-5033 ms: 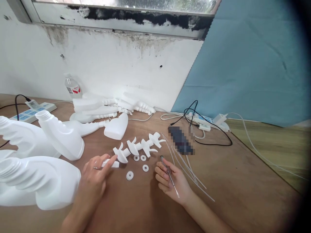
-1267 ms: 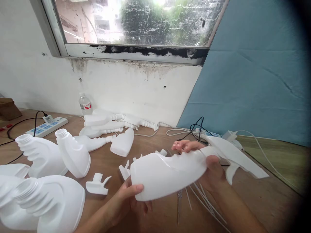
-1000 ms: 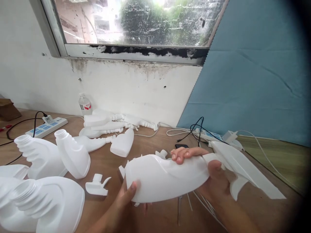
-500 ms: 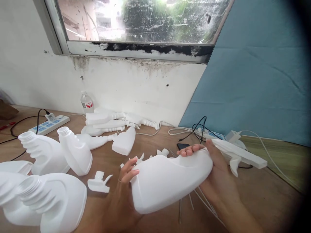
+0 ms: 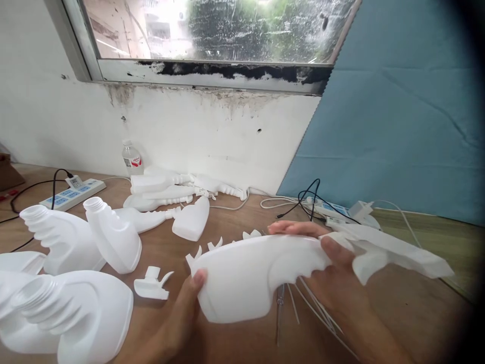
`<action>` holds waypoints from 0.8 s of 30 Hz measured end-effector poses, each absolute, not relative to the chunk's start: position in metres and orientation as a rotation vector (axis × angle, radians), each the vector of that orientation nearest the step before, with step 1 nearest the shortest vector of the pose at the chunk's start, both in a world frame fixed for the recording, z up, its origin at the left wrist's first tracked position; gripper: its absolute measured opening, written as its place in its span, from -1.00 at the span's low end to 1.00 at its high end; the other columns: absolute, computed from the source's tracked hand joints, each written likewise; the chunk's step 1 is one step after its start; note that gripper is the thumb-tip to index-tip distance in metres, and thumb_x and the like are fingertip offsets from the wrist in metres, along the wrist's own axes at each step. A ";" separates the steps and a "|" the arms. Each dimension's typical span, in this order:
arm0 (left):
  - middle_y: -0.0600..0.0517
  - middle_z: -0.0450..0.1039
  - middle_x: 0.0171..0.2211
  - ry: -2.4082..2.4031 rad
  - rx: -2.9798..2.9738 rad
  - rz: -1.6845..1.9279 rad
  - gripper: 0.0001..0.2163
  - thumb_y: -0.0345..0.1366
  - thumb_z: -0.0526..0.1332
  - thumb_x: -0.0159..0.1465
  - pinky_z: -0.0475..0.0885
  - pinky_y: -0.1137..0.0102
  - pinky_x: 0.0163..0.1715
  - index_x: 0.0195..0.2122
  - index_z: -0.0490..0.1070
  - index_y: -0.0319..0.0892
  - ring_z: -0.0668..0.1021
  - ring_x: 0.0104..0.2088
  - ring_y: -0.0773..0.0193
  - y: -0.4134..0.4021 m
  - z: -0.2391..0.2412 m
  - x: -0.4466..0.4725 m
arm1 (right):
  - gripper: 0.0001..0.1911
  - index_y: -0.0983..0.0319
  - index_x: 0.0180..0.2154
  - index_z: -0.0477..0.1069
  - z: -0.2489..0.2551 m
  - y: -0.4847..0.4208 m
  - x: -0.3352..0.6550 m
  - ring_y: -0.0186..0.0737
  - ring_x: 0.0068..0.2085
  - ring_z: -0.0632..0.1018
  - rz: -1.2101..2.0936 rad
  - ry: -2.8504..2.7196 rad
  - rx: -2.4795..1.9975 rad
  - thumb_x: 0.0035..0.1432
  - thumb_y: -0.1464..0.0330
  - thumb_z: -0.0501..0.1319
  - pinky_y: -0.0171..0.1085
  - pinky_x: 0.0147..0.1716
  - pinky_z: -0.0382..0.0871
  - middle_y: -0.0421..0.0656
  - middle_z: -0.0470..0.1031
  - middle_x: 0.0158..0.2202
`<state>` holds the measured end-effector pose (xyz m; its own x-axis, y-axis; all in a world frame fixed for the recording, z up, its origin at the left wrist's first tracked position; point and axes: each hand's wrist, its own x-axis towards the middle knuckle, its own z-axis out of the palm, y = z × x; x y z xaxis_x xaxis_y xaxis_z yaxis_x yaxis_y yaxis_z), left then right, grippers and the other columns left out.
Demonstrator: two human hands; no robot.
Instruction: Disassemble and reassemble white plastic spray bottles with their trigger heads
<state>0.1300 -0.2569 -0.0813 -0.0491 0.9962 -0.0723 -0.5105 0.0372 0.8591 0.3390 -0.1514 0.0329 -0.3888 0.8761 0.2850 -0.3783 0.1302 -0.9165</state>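
Observation:
I hold a white plastic spray bottle [image 5: 246, 275] sideways above the wooden table [image 5: 397, 313], its trigger head [image 5: 382, 250] pointing right. My left hand [image 5: 182, 316] cups the bottle's base, thumb on its side. My right hand [image 5: 333, 280] grips the neck, just behind the trigger head. Beneath the bottle lie thin white tubes [image 5: 310, 313] and a metal tool [image 5: 279, 313]. A loose trigger head [image 5: 151, 285] lies left of my left hand.
Open white bottles [image 5: 109, 240] stand and lie at the left, more capped ones [image 5: 170, 187] by the wall. A water bottle [image 5: 131, 159], power strips [image 5: 70, 192] and cables [image 5: 310, 202] sit at the back. A blue sheet [image 5: 397, 126] covers the right wall.
Five seconds ago my hands worked small parts on the table; since then they have held the spray bottle. Over the last second I turned it about its length, so another side faces me.

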 end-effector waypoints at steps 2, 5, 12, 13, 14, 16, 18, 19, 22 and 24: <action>-0.18 0.53 -0.08 0.833 0.585 1.366 -0.44 0.04 0.00 0.30 0.42 0.15 -0.05 0.18 0.29 -0.25 0.52 -0.05 -0.03 -0.252 -0.075 0.136 | -0.43 0.07 -0.08 0.51 0.027 -0.141 0.342 -0.02 -0.08 0.52 1.554 -1.441 -0.477 -0.12 -0.05 0.34 -0.13 -0.15 0.47 -0.10 0.50 -0.02; -0.18 0.57 -0.31 0.864 0.508 1.366 -0.41 0.08 0.01 0.28 0.49 0.26 -0.43 0.11 0.34 -0.32 0.58 -0.40 0.07 -0.246 -0.066 0.139 | -0.21 0.07 0.05 0.42 0.012 -0.120 0.345 0.01 -0.03 0.49 1.587 -1.443 -0.495 -0.24 -0.09 0.39 -0.08 -0.07 0.43 -0.07 0.44 0.05; -0.02 0.39 -0.71 0.925 0.558 1.412 -0.41 0.10 -0.08 0.30 0.33 0.36 -0.68 -0.09 0.43 -0.37 0.39 -0.71 0.23 -0.239 -0.059 0.137 | -0.57 0.09 -0.07 0.45 0.000 -0.109 0.344 -0.09 -0.02 0.49 1.587 -1.317 -0.526 -0.02 0.18 0.37 -0.13 -0.06 0.42 -0.10 0.47 0.01; -0.01 0.37 -0.74 0.936 0.571 1.393 -0.40 0.10 -0.09 0.30 0.32 0.36 -0.67 -0.11 0.44 -0.38 0.38 -0.72 0.23 -0.239 -0.060 0.137 | -0.53 0.10 -0.06 0.45 0.003 -0.113 0.343 -0.08 0.00 0.48 1.598 -1.335 -0.504 -0.04 0.15 0.39 -0.15 -0.06 0.42 -0.09 0.47 0.02; -0.02 0.36 -0.75 0.949 0.577 1.372 -0.39 0.11 -0.09 0.30 0.32 0.37 -0.67 -0.12 0.45 -0.39 0.38 -0.73 0.23 -0.239 -0.063 0.138 | -0.52 0.11 -0.05 0.45 0.006 -0.117 0.342 -0.08 0.01 0.48 1.594 -1.337 -0.494 -0.04 0.13 0.38 -0.17 -0.08 0.43 -0.09 0.47 0.02; -0.04 0.38 -0.75 0.968 0.581 1.337 -0.36 0.13 -0.10 0.30 0.31 0.37 -0.66 -0.14 0.46 -0.41 0.38 -0.74 0.24 -0.240 -0.067 0.140 | -0.59 0.12 -0.10 0.47 0.011 -0.123 0.341 -0.11 -0.04 0.50 1.548 -1.308 -0.509 0.01 0.12 0.36 -0.21 -0.15 0.45 -0.10 0.51 -0.03; -0.05 0.39 -0.74 0.965 0.569 1.313 -0.34 0.14 -0.10 0.29 0.30 0.38 -0.67 -0.11 0.46 -0.44 0.39 -0.73 0.24 -0.242 -0.070 0.140 | -0.71 0.12 -0.17 0.49 0.018 -0.126 0.342 -0.15 -0.12 0.53 1.480 -1.272 -0.530 0.05 0.18 0.34 -0.24 -0.21 0.45 -0.13 0.55 -0.13; -0.06 0.42 -0.71 0.961 0.550 1.311 -0.35 0.14 -0.07 0.29 0.31 0.38 -0.66 -0.07 0.44 -0.44 0.41 -0.71 0.23 -0.242 -0.071 0.140 | -0.75 0.12 -0.20 0.49 0.022 -0.127 0.345 -0.17 -0.15 0.54 1.454 -1.253 -0.532 0.05 0.20 0.34 -0.24 -0.23 0.45 -0.14 0.57 -0.18; -0.11 0.58 -0.44 0.910 0.442 1.364 -0.40 0.07 0.03 0.28 0.46 0.32 -0.46 0.14 0.31 -0.34 0.57 -0.48 0.13 -0.243 -0.069 0.137 | -0.78 0.13 -0.25 0.50 0.039 -0.124 0.359 -0.20 -0.20 0.56 1.398 -1.131 -0.506 0.04 0.21 0.35 -0.23 -0.21 0.45 -0.18 0.59 -0.31; -0.14 0.57 -0.15 0.850 0.388 1.416 -0.40 0.02 0.06 0.29 0.46 0.26 -0.12 0.24 0.21 -0.26 0.60 -0.19 0.07 -0.242 -0.066 0.134 | -0.78 0.17 -0.29 0.51 0.054 -0.120 0.373 -0.22 -0.26 0.56 1.307 -1.005 -0.478 0.03 0.20 0.34 -0.23 -0.21 0.47 -0.21 0.56 -0.40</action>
